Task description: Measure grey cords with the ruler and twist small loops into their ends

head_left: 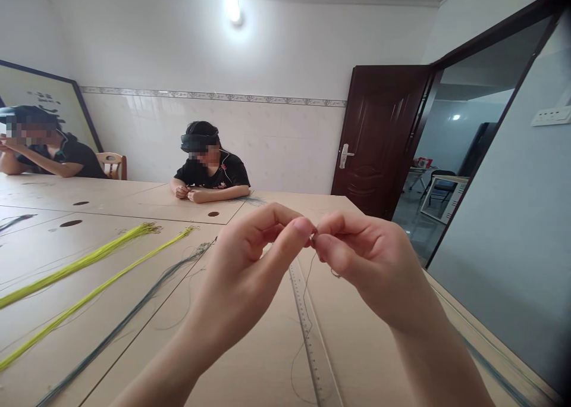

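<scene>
My left hand (254, 270) and my right hand (370, 264) meet fingertip to fingertip above the table. Each pinches with thumb and forefinger at a tiny dark piece (313, 238), mostly hidden by the fingers. From that pinch a thin grey-green thread (307, 288) hangs down in a loose curve to the table. Under the hands lies a clear ruler (307, 335), running away from me. A small loop (334, 273) shows just below the right fingers; what it belongs to cannot be made out.
Left on the table (250, 347) lie two yellow thread bundles (89, 270) (102, 291) and a blue-grey bundle (129, 312). More blue-grey strands (495, 371) run along the right edge. Two people (212, 163) (53, 145) sit across the table. A brown door (383, 133) stands open at back right.
</scene>
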### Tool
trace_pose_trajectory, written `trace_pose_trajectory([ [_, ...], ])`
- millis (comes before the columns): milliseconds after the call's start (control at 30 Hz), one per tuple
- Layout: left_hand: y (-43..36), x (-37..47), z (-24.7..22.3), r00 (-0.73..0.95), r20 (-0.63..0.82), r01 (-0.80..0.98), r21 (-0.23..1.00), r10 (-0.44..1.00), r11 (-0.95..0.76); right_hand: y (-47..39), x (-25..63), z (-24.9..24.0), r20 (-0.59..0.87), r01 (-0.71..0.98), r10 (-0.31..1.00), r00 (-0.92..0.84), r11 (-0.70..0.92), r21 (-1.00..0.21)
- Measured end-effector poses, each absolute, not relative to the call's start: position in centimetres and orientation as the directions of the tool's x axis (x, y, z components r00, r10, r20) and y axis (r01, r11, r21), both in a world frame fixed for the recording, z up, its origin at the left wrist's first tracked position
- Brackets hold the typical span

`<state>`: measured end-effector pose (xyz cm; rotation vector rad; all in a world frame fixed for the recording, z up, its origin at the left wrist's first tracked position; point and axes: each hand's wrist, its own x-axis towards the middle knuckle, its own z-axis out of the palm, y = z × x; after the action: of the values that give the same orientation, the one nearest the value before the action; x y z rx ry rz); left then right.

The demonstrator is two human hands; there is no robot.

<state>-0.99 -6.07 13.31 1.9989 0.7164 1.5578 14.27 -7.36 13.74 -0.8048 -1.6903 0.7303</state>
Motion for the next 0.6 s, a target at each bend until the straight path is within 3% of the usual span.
trace_pose_trajectory([
  [167, -6.34, -0.87, 13.04, 0.187, 0.717, 0.144, 0.656, 0.671, -0.741, -6.99, 14.19, 13.77, 0.601, 0.158, 0.794, -0.096, 0.608, -0.778],
  [433, -6.54, -0.26, 12.52, 0.073, 0.869, 0.353, 0.437, 0.49, -0.827, -6.79, 14.43, 13.61, 0.598, 0.185, 0.795, -0.098, 0.605, -0.774],
  [600, -6.69, -0.5, 12.42, 0.068, 0.861, 0.36, 0.45, 0.504, -0.817, -6.67, 14.6, 13.79, 0.583, 0.191, 0.796, -0.162, 0.605, -0.773],
])
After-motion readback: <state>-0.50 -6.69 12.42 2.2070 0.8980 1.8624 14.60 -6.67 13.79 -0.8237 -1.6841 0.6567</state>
